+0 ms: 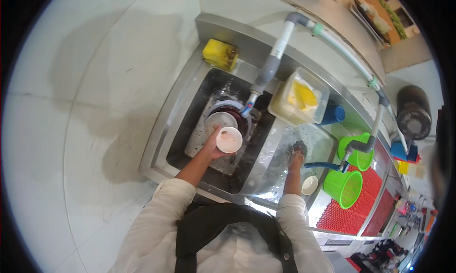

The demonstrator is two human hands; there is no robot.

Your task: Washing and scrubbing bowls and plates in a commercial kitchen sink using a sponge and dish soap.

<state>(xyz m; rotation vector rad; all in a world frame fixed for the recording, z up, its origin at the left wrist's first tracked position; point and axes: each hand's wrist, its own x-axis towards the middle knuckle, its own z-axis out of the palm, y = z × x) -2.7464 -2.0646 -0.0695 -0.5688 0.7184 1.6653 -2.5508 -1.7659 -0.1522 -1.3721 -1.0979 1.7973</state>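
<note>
My left hand [216,150] grips a small white bowl [229,140] with brownish food stains inside, held over the left sink basin [181,137]. Just behind it, a second soiled white bowl [220,119] rests in a round tub [245,121] standing in that basin. My right hand [297,156] reaches down into the wet right basin [276,166], at a dark patch that could be the drain or a scourer. Its fingers are blurred, so what they hold is unclear. A white bowl [309,185] lies in the right basin beside my right forearm.
A pipe tap [249,103] hangs over the left basin; a blue hose [322,165] reaches over the right. Behind stand a yellow sponge block [220,53], a plastic container [299,98] and a blue cup [332,114]. Green baskets [343,189] stand right, by a red mat [342,216].
</note>
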